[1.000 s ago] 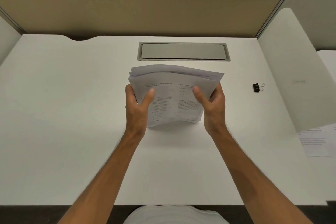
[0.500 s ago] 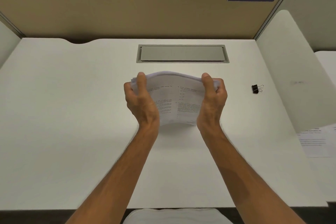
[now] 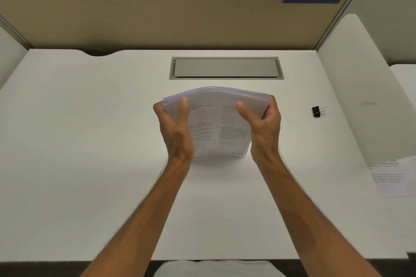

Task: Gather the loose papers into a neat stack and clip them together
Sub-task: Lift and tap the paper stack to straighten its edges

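Observation:
A stack of printed papers (image 3: 216,123) stands on its lower edge on the white desk (image 3: 90,141), bowed and tilted toward me. My left hand (image 3: 175,128) grips its left side with the thumb on the front sheet. My right hand (image 3: 263,126) grips the right side, thumb also on the front. The upper corners of the sheets fan slightly apart at the left. A black binder clip (image 3: 317,111) with wire handles lies on the desk to the right, well apart from both hands.
A metal cable hatch (image 3: 226,68) is set into the desk behind the stack. A tan partition (image 3: 144,16) closes the back, with a curved white side panel (image 3: 364,87) at right. More printed sheets (image 3: 391,175) lie beyond that panel.
Both thumbs have come down from the stack's top edge onto the front sheet. The top edge is more even than a second ago, and the stack stands slightly nearer to me.

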A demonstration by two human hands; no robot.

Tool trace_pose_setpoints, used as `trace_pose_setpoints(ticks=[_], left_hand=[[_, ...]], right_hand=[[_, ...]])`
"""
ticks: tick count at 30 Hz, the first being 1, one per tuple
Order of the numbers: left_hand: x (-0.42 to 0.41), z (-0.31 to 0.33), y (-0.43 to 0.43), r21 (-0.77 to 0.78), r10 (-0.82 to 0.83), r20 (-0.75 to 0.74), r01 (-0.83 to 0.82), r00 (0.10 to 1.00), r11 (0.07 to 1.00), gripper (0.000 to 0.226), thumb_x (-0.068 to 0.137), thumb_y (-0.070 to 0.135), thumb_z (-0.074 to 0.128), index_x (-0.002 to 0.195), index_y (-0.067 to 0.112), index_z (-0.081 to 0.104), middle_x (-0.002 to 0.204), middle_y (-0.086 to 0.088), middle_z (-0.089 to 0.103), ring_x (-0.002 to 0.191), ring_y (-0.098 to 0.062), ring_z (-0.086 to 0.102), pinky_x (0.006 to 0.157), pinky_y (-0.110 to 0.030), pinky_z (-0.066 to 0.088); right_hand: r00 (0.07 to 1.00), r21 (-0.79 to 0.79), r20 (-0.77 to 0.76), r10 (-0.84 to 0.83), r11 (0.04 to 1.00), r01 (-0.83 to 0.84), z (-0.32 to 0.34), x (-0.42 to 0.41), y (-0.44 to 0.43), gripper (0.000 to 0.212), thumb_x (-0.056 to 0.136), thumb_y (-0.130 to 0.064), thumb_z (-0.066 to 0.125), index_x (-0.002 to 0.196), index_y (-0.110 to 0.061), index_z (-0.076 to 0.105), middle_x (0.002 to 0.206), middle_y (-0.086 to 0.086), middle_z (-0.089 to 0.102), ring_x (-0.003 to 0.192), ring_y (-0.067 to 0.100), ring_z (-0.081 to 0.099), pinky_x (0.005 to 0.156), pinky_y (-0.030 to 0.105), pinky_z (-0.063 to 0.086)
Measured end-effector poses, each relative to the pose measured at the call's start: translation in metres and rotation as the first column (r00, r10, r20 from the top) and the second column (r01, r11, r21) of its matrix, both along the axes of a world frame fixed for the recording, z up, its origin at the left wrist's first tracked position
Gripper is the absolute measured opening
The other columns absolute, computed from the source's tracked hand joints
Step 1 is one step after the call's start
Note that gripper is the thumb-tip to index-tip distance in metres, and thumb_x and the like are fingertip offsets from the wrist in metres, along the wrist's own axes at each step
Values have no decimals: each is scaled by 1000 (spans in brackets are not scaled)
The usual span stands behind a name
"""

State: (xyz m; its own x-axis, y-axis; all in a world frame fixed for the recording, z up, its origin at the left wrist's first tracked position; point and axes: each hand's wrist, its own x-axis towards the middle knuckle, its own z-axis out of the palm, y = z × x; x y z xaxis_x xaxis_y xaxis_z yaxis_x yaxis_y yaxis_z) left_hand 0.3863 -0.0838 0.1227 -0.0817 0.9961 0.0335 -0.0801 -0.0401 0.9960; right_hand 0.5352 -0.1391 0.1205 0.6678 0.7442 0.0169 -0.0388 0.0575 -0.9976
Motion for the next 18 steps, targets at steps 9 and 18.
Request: trace_pose_setpoints(ticks=[9, 18], left_hand=[[-32, -59, -4, -138, -227, -259, 196, 939, 971, 32, 105, 18, 46, 111, 49, 51, 105, 26, 67, 104, -3, 66, 76, -19, 54], [-49, -11, 31, 152, -82, -614, 219, 785, 964, 13, 97, -1, 51, 92, 8, 60, 80, -6, 66, 70, -19, 57, 57, -24, 43]], right_hand=[[990, -12, 103, 98, 995, -98, -7, 18, -5, 21, 90, -13, 71, 110, -18, 69, 92, -14, 73, 83, 0, 67, 67, 15, 53], [835, -342, 421, 354, 915, -215, 30, 72, -13, 15, 77, -14, 78, 85, -24, 69, 78, -16, 69, 71, 5, 62, 65, 24, 49]])
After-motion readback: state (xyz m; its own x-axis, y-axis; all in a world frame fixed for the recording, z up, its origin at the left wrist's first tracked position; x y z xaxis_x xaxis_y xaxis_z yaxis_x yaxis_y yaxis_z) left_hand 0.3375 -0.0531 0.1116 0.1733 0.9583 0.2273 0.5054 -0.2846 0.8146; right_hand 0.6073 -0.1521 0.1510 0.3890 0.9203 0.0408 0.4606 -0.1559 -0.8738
